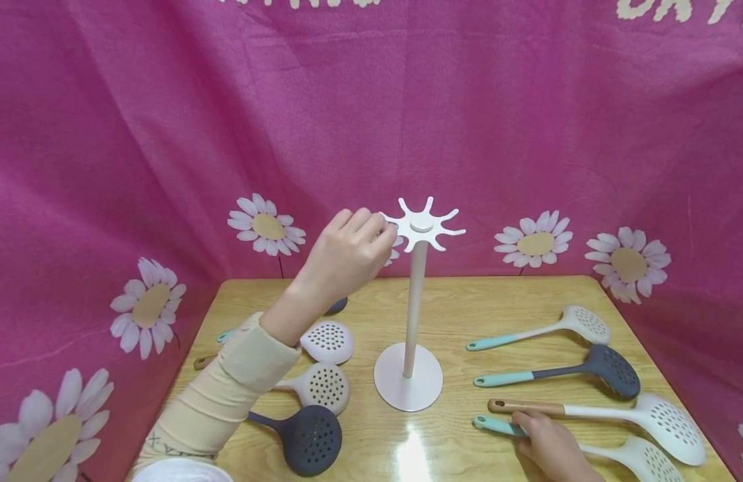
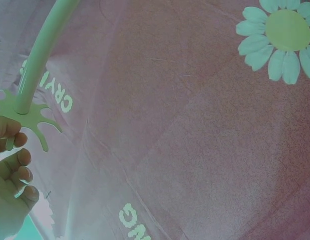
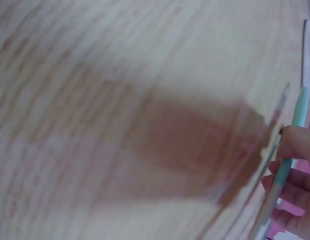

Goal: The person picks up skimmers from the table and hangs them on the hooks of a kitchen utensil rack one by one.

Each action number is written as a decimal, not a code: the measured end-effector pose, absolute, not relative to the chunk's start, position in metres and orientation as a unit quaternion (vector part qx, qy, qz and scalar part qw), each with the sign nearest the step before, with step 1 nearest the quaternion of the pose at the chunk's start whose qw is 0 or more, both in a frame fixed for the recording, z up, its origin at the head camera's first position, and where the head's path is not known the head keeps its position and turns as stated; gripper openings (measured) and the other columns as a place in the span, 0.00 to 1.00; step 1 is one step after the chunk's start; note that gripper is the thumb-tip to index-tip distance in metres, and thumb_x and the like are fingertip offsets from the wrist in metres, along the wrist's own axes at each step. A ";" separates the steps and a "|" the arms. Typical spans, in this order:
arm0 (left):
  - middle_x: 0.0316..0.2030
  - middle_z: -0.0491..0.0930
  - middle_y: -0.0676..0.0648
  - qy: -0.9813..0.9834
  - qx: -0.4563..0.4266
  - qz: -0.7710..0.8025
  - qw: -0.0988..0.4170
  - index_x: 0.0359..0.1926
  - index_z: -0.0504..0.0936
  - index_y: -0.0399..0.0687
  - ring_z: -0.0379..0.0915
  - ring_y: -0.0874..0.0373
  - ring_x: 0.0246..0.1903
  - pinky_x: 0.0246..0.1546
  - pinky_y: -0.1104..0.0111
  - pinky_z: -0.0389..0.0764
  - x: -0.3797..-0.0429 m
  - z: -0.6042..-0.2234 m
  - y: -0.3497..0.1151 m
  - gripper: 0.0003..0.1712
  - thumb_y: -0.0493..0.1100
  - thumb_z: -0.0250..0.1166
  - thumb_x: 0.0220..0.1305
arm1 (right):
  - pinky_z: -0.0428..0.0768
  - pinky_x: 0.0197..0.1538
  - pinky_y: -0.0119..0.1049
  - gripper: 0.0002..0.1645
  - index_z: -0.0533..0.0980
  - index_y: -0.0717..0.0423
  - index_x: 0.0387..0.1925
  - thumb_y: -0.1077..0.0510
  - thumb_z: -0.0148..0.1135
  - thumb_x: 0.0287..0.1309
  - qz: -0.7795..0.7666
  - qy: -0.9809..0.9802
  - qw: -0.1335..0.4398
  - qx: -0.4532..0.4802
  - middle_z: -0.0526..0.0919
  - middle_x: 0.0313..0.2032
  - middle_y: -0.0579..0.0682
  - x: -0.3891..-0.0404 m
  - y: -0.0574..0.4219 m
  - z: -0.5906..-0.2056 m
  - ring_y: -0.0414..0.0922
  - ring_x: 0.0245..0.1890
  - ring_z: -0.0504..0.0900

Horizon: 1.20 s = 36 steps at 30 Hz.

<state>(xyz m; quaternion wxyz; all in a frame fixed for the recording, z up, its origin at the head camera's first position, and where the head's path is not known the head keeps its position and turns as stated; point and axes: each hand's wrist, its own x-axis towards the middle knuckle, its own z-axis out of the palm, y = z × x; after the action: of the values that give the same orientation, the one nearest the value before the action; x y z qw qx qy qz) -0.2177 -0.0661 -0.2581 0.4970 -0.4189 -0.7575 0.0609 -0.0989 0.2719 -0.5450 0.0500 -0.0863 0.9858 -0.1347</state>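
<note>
A white utensil rack [image 1: 414,301] stands upright, with several prongs spread around its top. At its left side my left hand [image 1: 350,251] pinches one prong; the left wrist view shows thumb and forefinger around the prong tip, the other fingers loosely bent. My right hand [image 1: 549,445], low on the right, grips a cream slotted skimmer [image 1: 633,456] by its mint handle. In the right wrist view the mint handle [image 3: 299,107] runs between thumb and fingers. Just beyond that hand lies a white skimmer [image 1: 667,422] with a brown handle.
On the right also lie a dark skimmer [image 1: 612,370] and a cream one [image 1: 585,324], both mint-handled. Left of the rack are a lilac skimmer [image 1: 328,341], a beige one [image 1: 324,388] and a dark one [image 1: 312,438], partly behind my left sleeve. A pink curtain [image 1: 347,120] surrounds the table.
</note>
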 end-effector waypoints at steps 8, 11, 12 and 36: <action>0.27 0.75 0.48 -0.763 -0.420 0.049 0.489 0.32 0.79 0.42 0.69 0.55 0.26 0.25 0.69 0.66 -0.217 -0.257 -0.065 0.05 0.36 0.59 0.54 | 0.71 0.22 0.31 0.15 0.77 0.52 0.32 0.63 0.71 0.39 -0.174 0.980 0.041 -0.084 0.77 0.27 0.44 -0.103 0.267 -0.523 0.36 0.21 0.72; 0.27 0.75 0.48 -0.764 -0.419 0.050 0.487 0.32 0.79 0.42 0.69 0.55 0.26 0.25 0.69 0.66 -0.217 -0.257 -0.065 0.05 0.37 0.59 0.54 | 0.71 0.23 0.31 0.13 0.76 0.52 0.30 0.64 0.71 0.39 -0.192 0.977 0.035 -0.087 0.75 0.25 0.43 -0.105 0.266 -0.515 0.37 0.22 0.72; 0.27 0.75 0.48 -0.765 -0.419 0.050 0.487 0.32 0.79 0.42 0.69 0.55 0.26 0.25 0.69 0.66 -0.217 -0.257 -0.065 0.05 0.37 0.58 0.54 | 0.71 0.24 0.31 0.13 0.76 0.52 0.30 0.64 0.70 0.39 -0.199 0.976 0.036 -0.086 0.75 0.24 0.43 -0.107 0.266 -0.512 0.37 0.22 0.72; 0.25 0.74 0.48 -0.772 -0.415 0.039 0.479 0.29 0.78 0.41 0.67 0.56 0.25 0.25 0.70 0.65 -0.218 -0.258 -0.063 0.03 0.37 0.60 0.53 | 0.75 0.27 0.33 0.14 0.77 0.58 0.32 0.72 0.64 0.40 -0.283 0.932 -0.180 -0.136 0.78 0.26 0.47 -0.148 0.269 -0.400 0.37 0.26 0.72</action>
<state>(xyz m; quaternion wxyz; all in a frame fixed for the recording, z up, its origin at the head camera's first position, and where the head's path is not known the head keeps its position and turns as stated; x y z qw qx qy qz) -0.2176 -0.0626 -0.2576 0.4794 -0.4148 -0.7724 0.0394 -0.1485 0.2695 -0.4000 -0.1802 -0.1364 0.9321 -0.2830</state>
